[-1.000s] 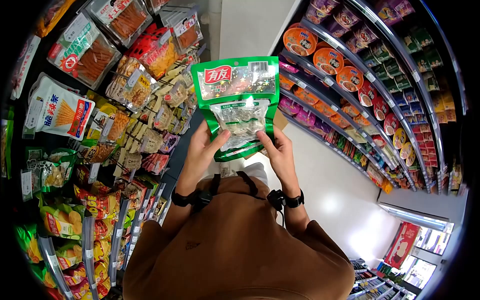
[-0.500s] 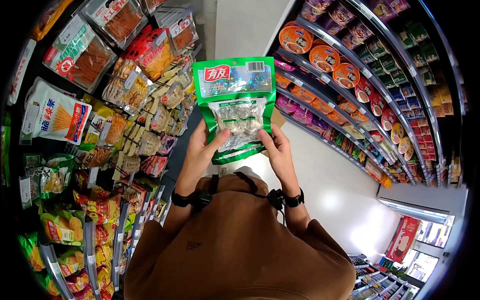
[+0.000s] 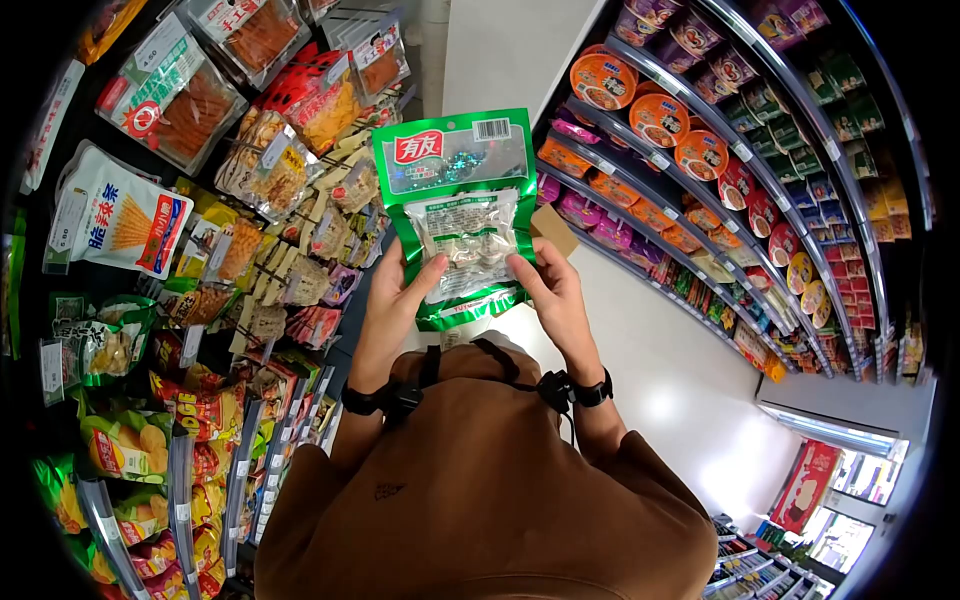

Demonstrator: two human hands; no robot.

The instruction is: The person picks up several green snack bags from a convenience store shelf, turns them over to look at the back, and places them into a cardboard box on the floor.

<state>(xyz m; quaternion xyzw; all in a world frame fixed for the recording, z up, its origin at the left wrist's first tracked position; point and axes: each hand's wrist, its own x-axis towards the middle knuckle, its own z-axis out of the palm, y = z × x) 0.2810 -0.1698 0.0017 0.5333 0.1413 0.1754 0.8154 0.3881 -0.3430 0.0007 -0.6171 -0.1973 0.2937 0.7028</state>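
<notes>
A green and silver snack bag point(image 3: 462, 225) is held up in front of my chest, its printed side with a red logo and a barcode facing me. Through the clear window in its middle, pale pieces of food show behind small print. My left hand point(image 3: 400, 290) grips the bag's lower left edge, thumb on the front. On the lower right edge is my right hand point(image 3: 550, 285), its thumb also pressed on the front. The fingers behind the bag are partly hidden.
On the left, a snack rack holds hanging packets point(image 3: 170, 95) and shelves of chip bags point(image 3: 125, 445). To the right, shelves carry orange instant noodle bowls point(image 3: 658, 120). A cardboard box point(image 3: 555, 230) sits beyond my right hand. Pale floor point(image 3: 650, 370) runs between the shelves.
The bag has shifted slightly left in view and tilted a little, with both hands still on it. The shelves have moved slightly right in view.
</notes>
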